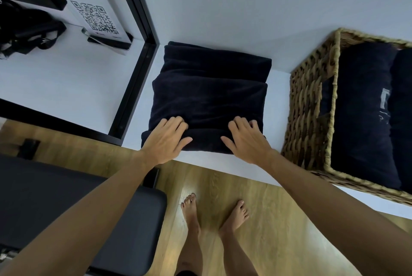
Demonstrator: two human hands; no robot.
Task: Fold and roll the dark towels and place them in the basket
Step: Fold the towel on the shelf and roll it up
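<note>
White worktop [223, 19]: folded dark navy terry towel [209, 88] held at near edge, L hand [166, 139] & R hand [247, 139] grips curled round roll; woven wicker basket [312, 108] at right w/ rolled towels [361, 108].

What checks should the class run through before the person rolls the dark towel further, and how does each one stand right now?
1. Both hands on the roll: ok. The left hand and right hand rest on the near rolled edge of the folded dark navy towel.
2. Hands spaced evenly: ok, one toward each end.
3. Towel lying fully on the white tabletop: ok, though its near edge sits close to the table edge.
4. Fingers gripping the roll: cannot tell; the tips curl onto the fabric.
5. Room in the woven wicker basket: cannot tell; dark rolled towels already fill the visible part.
</note>
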